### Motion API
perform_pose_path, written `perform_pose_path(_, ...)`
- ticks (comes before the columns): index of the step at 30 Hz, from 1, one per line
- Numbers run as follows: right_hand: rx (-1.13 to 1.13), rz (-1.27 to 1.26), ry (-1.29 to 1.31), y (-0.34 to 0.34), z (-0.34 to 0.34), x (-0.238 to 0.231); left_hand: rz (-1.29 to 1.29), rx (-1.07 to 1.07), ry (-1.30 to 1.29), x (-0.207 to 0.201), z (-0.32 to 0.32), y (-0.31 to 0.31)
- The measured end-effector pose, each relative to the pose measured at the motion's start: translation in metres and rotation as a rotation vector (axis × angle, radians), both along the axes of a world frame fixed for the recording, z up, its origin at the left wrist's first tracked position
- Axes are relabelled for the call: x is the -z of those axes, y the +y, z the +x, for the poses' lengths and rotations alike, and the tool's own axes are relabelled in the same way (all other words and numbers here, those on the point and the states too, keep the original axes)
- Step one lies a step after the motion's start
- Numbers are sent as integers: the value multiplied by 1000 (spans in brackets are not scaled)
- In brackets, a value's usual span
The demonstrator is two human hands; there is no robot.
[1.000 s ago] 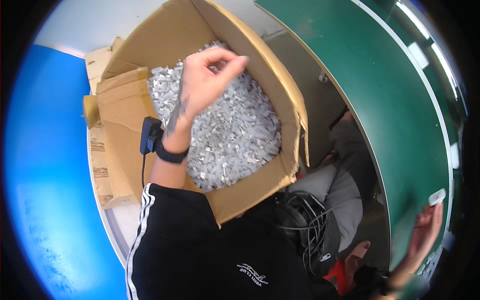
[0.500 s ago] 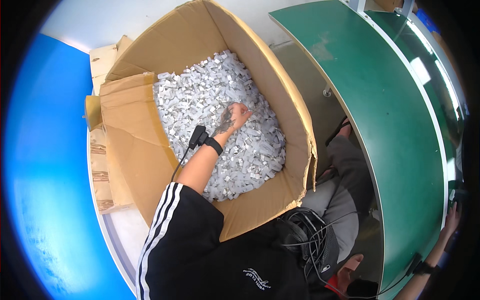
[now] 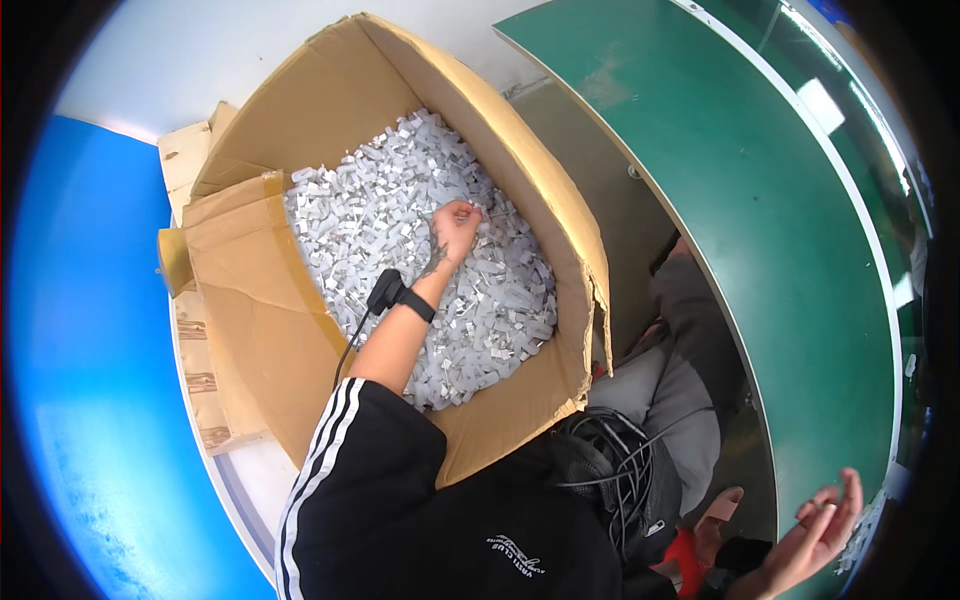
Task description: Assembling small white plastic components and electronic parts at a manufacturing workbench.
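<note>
My left hand [image 3: 456,228] is down inside a big cardboard box [image 3: 245,335], over a heap of small whitish plastic pieces with shiny bits [image 3: 480,310]. Its fingers are curled together at the surface of the heap; whatever lies between the fingertips is too small to make out. Off to the lower right, my right hand [image 3: 825,525] is raised by the near end of a green tabletop [image 3: 790,260]. Its palm is turned up and the fingers are apart, with nothing seen in them. Some more small whitish pieces [image 3: 855,545] lie beside it at the table's edge.
A white rail [image 3: 850,190] runs along the green table. Wooden boards [image 3: 195,375] and a roll of brown tape [image 3: 175,262] are left of the box, beside a blue surface [image 3: 95,350]. Coiled black cables [image 3: 620,455] hang at my waist.
My right hand has come back from the table's far right edge toward me and turned palm up. The left hand stays over the heap, its fingers more curled. The whole view has shifted slightly.
</note>
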State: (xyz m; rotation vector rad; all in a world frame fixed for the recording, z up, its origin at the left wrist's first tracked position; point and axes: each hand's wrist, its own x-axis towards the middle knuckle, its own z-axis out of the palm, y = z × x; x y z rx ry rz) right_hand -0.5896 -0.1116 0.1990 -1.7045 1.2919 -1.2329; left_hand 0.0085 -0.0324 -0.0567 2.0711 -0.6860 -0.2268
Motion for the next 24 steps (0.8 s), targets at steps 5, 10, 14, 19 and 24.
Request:
perform_pose_path(5, -410, 197, -208, 15, 91, -2, -443, 65, 267, -120, -47, 3)
perform_pose_path(10, -796, 88, -115, 2, 161, -24, -673, 501, 529, -215, -111, -3)
perform_pose_path(14, -800, -97, -135, -7, 217, -47, -494, 681, 462, -267, -170, 11)
perform_pose_path(19, -723, -231, -217, -6, 228, -31, -330, 770, -1, -298, -218, 9)
perform_pose_path(24, -679, 213, -540, 5, 206, -25, -367, 845, 100, -295, -244, 0)
